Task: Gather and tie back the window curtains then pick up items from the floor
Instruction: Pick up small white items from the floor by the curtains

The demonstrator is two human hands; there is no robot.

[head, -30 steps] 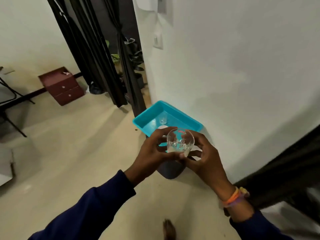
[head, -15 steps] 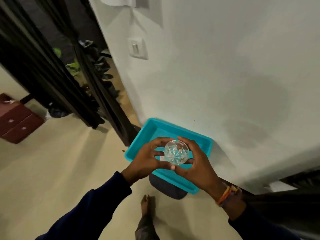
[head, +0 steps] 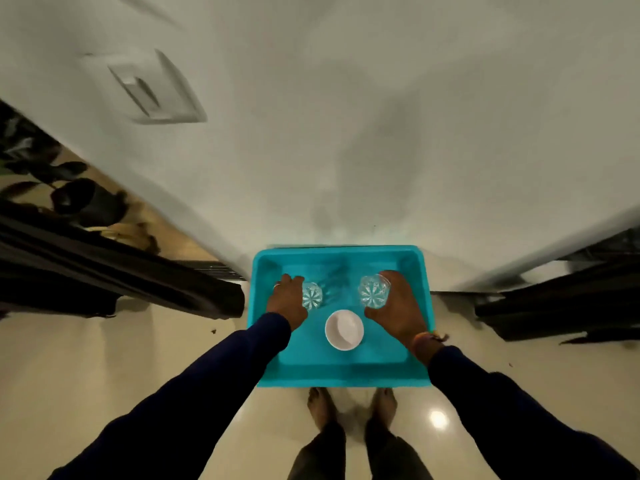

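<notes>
While both arms reach down into the turquoise plastic tray (head: 341, 375) set against the foot of the white wall (head: 346, 116), each of the two hands grips its own clear cut-pattern glass. On the far-left part of the tray floor, the left hand (head: 287, 301) has its fingers curled over the left glass (head: 312, 295); a ring shows on one finger. Well apart from it, the right hand (head: 394, 306) wraps around the side of the right glass (head: 373, 291), thumb on the near side. Whether either glass rests on the tray floor or is held just above it cannot be told. Between the two wrists and nearer to the person sits a small white bowl (head: 344, 329), upright and touched by neither hand.

Dark blue sleeves cover both arms, and orange bands (head: 424, 339) ring the right wrist. Below the tray's near rim stand two bare feet (head: 349, 407) on the glossy cream floor (head: 104, 368). Left of the left hand, dark curtains (head: 121, 271) hang beside an opening with leafy potted plants (head: 69, 188); more dark fabric (head: 561, 303) lies right of the right hand. A switch plate (head: 156, 88) is fixed high on the wall.
</notes>
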